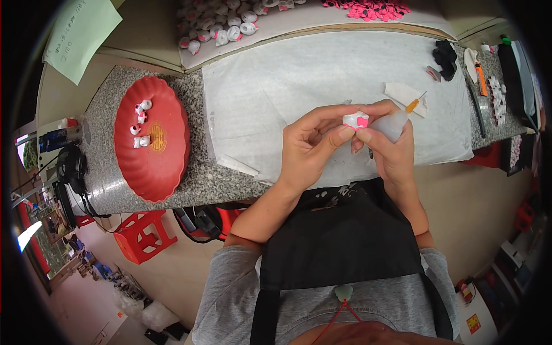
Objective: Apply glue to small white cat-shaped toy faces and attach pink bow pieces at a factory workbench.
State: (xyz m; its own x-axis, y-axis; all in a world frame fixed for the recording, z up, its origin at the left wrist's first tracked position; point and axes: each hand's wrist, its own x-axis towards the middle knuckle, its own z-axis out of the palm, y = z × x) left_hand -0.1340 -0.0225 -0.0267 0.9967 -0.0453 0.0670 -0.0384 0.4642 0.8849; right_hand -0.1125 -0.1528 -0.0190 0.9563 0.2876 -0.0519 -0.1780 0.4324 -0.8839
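Above the near part of the white sheet, a small white and pink molded piece [352, 119] is pinched between my two hands. My left hand [307, 144] is closed on its left side, the thumb under it and fingers behind. My right hand [398, 154] has its thumb and forefinger at the piece's right side. That same hand also keeps a translucent squeeze bottle [390, 127] against its palm. The bottle's thin orange-based tip [413, 106] points up and to the right. Some of the fingers are hidden behind the piece and the bottle.
A red scalloped tray [169, 172] with several white and pink pieces stands left. Many white pieces [230, 26] and pink parts [376, 8] lie on the raised back shelf. Black cloth [444, 59], folded tissue [405, 96] and an orange-handled tool [480, 79] lie right.
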